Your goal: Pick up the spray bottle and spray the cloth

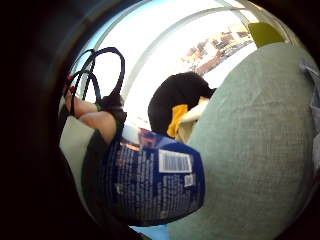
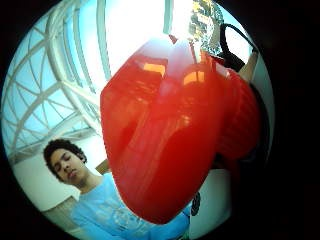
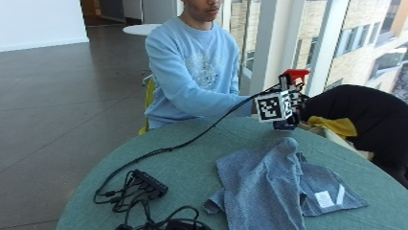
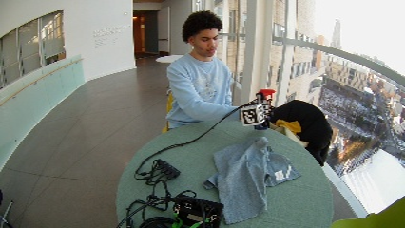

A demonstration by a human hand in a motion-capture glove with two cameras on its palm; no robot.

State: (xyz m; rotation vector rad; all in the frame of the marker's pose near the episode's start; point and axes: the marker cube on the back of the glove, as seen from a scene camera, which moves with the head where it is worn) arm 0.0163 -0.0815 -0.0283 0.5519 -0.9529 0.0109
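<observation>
Fingers (image 1: 95, 117) curl around bottle (image 3: 290, 103), held above surface (image 3: 185, 167); nozzle aims past cloth (image 3: 274, 187), so spray may miss.

Two palm views, two table-side views

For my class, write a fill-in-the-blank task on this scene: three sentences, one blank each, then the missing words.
1. The spray bottle held in the gloved right hand has a ____ trigger head.
2. The grey-blue cloth lies on the round ____ table.
3. The bottle is held ____ the tabletop, not standing on it.

Missing words: red; green; above
</observation>
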